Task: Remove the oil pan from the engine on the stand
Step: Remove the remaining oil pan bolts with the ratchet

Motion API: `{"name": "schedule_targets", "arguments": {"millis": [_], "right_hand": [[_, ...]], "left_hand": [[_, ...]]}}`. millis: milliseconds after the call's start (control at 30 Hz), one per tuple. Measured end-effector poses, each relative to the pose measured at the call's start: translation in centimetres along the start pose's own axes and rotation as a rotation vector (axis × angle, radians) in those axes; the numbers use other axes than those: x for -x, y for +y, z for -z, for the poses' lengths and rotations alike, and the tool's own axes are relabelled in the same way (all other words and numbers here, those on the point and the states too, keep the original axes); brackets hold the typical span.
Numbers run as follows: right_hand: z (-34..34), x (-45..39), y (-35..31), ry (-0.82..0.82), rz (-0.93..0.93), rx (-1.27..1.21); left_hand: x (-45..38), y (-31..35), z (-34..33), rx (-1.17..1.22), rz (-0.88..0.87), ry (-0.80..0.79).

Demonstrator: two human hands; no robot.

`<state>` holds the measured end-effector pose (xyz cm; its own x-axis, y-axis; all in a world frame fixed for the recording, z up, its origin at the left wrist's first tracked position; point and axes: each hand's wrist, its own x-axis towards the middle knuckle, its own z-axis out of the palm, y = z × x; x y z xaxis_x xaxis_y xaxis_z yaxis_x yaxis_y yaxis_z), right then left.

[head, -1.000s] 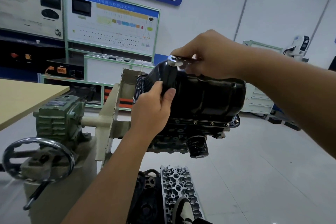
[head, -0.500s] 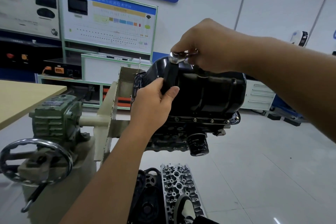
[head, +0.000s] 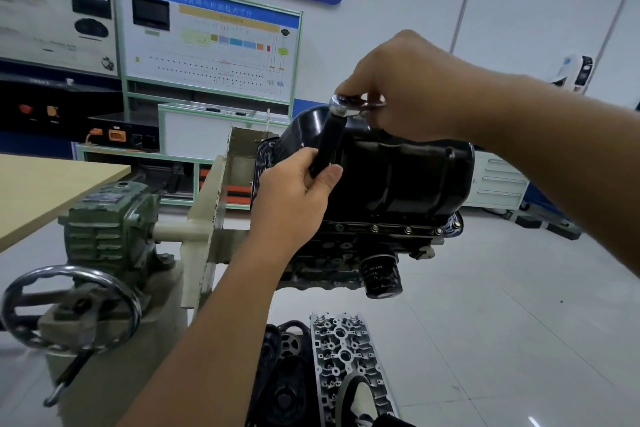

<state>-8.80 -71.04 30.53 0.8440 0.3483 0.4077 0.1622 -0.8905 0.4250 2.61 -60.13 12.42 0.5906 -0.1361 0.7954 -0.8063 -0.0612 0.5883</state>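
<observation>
The black oil pan point(head: 408, 177) sits on top of the upturned engine point(head: 346, 260), which hangs on the cream stand plate point(head: 204, 218). Several bolts run along the pan's flange. A black extension bar point(head: 329, 139) stands nearly upright against the pan's near left corner, its lower end hidden in my fist, with a chrome ratchet head point(head: 341, 104) on top. My left hand point(head: 294, 198) is wrapped around the lower part of the bar. Gripping the ratchet handle just above the pan's top is my right hand point(head: 405, 87).
The stand's green gearbox point(head: 107, 222) and chrome handwheel point(head: 69, 308) are at the left. A cylinder head point(head: 346, 364) and black covers point(head: 284, 385) lie on the floor below the engine. A wooden tabletop point(head: 45, 187) is at far left; training boards line the back wall.
My right hand has swung the ratchet handle a little and my left hand has shifted slightly on the bar. The view has tilted a bit.
</observation>
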Motion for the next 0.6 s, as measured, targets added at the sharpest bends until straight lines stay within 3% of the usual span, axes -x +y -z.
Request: {"name": "schedule_targets", "arguments": {"millis": [167,267,433,600], "right_hand": [[1.3,0.2,0.0,-0.213,-0.196,-0.417],[1.1,0.2,0.6,-0.192,-0.098,-0.406],[0.2,0.3,0.6,-0.022,0.039,-0.237],[0.6,0.5,0.5,-0.225,-0.138,-0.634]], "left_hand": [[0.2,0.4,-0.2,-0.055,0.001,0.104],[0.1,0.4,-0.3,-0.001,0.036,0.064],[0.3,0.2,-0.6,0.025,0.048,0.008],[0.6,0.4,-0.7,-0.122,0.037,0.105]]}}
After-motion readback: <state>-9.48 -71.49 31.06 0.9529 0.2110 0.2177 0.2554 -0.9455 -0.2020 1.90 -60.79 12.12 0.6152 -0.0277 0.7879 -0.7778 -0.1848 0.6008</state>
